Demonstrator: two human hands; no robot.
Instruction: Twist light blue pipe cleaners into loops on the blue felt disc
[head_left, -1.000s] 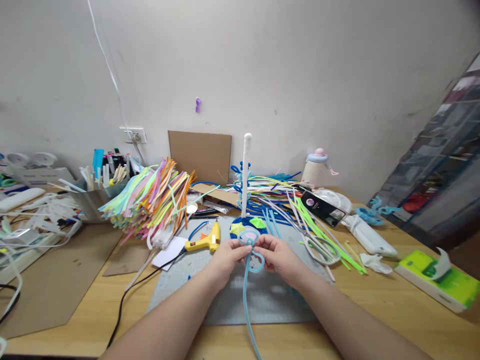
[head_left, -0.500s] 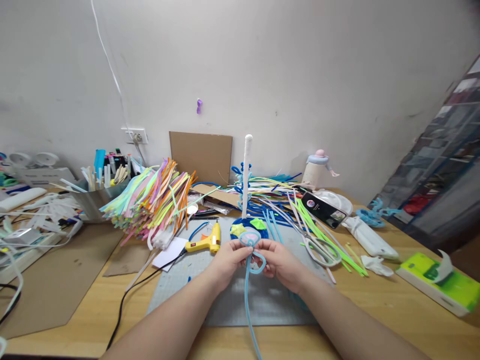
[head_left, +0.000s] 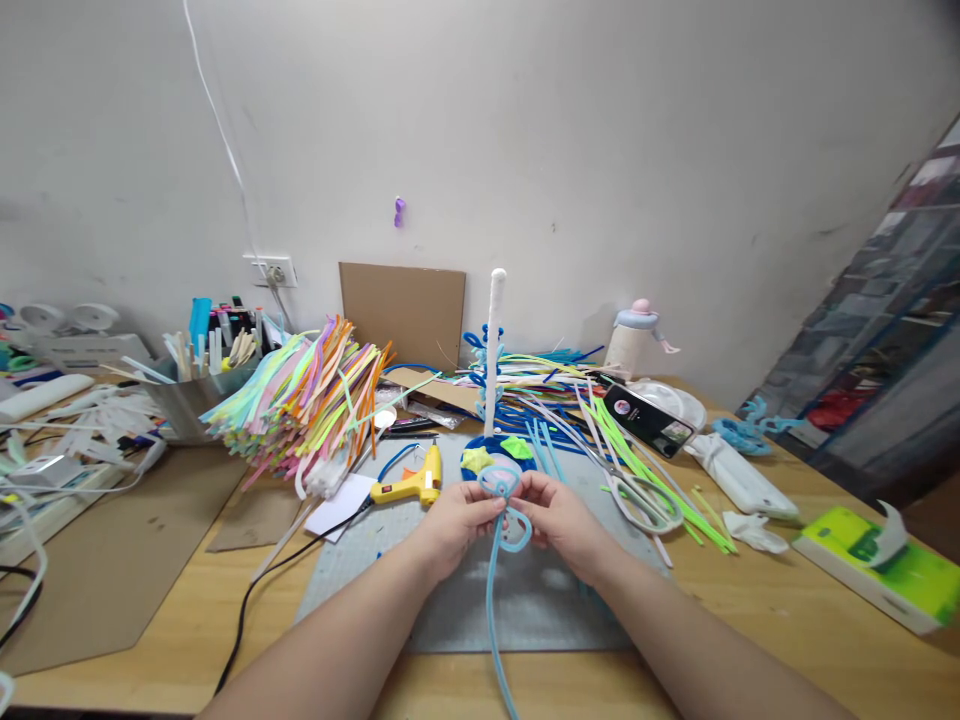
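Between my two hands is a light blue pipe cleaner (head_left: 493, 610), bent into loops at the top, with a long tail hanging toward the table's front edge. My left hand (head_left: 463, 522) pinches it where the loops meet. From the other side my right hand (head_left: 556, 517) grips the same looped part, fingers closed. Just behind them stands a white fuzzy stick (head_left: 493, 350), upright on a round dark blue base (head_left: 527, 466). A yellow star (head_left: 475, 460) and a green star (head_left: 517, 448) sit on that base. Blue curls are attached along the stick.
A yellow glue gun (head_left: 412, 483) lies left of my hands on the grey cutting mat (head_left: 352, 590). Scissors (head_left: 645, 500), green pipe cleaners (head_left: 675, 505) and a phone (head_left: 649, 420) are at right. A large multicoloured pipe cleaner bundle (head_left: 300, 405) leans at left; a tissue pack (head_left: 881, 565) lies far right.
Both hands stay at nearly the same spot, still on the light blue pipe cleaner. My right fingers have shifted slightly around the lower loop, and the hanging tail has swung a little left.
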